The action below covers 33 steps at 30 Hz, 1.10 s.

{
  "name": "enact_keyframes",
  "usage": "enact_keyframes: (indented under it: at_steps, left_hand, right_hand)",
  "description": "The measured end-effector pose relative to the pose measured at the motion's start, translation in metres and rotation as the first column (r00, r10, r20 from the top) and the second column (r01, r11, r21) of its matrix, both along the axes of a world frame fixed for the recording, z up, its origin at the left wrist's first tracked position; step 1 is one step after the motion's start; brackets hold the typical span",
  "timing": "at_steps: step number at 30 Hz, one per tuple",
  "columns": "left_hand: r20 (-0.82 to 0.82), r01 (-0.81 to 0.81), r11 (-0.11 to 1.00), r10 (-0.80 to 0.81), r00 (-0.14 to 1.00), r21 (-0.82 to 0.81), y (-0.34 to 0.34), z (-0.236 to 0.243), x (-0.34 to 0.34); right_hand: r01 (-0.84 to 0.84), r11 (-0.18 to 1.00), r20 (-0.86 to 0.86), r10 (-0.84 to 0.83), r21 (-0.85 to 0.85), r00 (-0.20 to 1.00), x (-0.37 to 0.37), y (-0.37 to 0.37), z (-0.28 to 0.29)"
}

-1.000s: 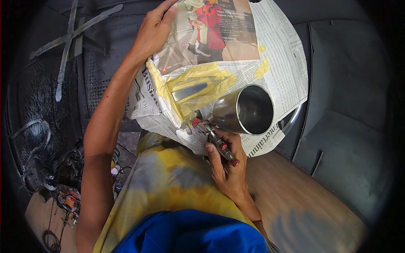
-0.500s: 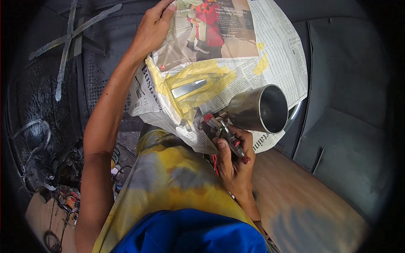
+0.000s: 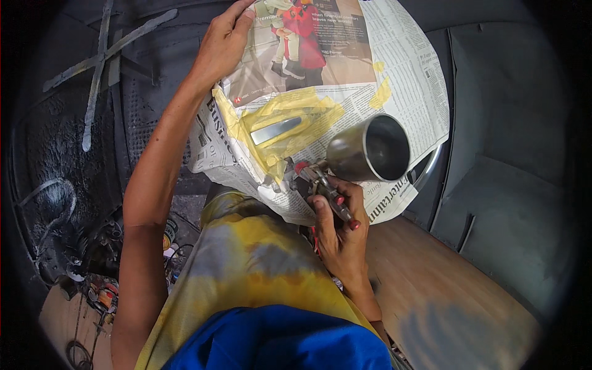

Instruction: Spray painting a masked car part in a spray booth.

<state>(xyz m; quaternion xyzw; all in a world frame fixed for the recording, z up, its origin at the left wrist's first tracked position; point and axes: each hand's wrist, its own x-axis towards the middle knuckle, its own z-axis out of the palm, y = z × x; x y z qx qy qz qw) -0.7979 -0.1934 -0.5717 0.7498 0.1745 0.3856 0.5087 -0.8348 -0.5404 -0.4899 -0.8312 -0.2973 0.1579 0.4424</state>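
Observation:
My right hand [image 3: 341,237] is closed round the handle of a spray gun [image 3: 327,196], a metal tool with red knobs and a large steel cup [image 3: 348,148]. The cup's open mouth faces right, and its inside is dark. The gun sits over the lower edge of a piece masked with newspaper [image 3: 404,102]. Yellow masking tape [image 3: 302,102] frames a bare, shiny, elongated patch [image 3: 275,131] left of the cup. At the upper left, my left hand [image 3: 225,43] grips the masked piece's edge, its fingertips partly out of sight.
Dark panels stand at left, one crossed by grey tape strips [image 3: 100,60]. A grey panel [image 3: 499,179] rises at right. Brown board flooring [image 3: 444,271] with a grey stain lies below it. Cans and clutter [image 3: 102,293] sit at lower left, beside a cable [image 3: 78,351].
The spray gun and its cup have shifted a little left and upward in my right hand. My left hand stays on the masked piece's edge.

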Motion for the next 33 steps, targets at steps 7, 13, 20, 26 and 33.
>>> enact_keyframes:
  at_steps: [7, 13, 20, 26, 33]
  left_hand:
    - [0.000, -0.003, 1.000, 0.003, 1.000, -0.013, -0.002, 0.000, 0.002]
    - [0.005, -0.006, 1.000, 0.006, 1.000, 0.013, 0.000, 0.005, -0.001]
    - [-0.021, -0.016, 1.000, 0.017, 1.000, 0.023, 0.000, 0.012, -0.003]
    - [0.009, 0.014, 1.000, -0.014, 1.000, 0.004, 0.002, 0.010, -0.003]
    - [-0.032, -0.002, 1.000, 0.002, 0.999, -0.009, -0.001, 0.013, -0.003]
  right_hand:
    - [-0.162, 0.986, 0.075, 0.164, -0.038, 0.984, 0.001, 0.015, 0.004]
    - [-0.220, 0.975, 0.015, 0.220, 0.007, 0.975, 0.000, 0.032, 0.014]
    - [-0.206, 0.977, 0.095, 0.200, 0.053, 0.975, 0.002, 0.050, 0.019]
    - [0.042, 0.997, -0.059, -0.039, 0.060, 0.997, 0.013, 0.051, 0.015]
    - [0.208, 0.971, -0.073, -0.200, 0.116, 0.977, 0.031, 0.043, 0.013]
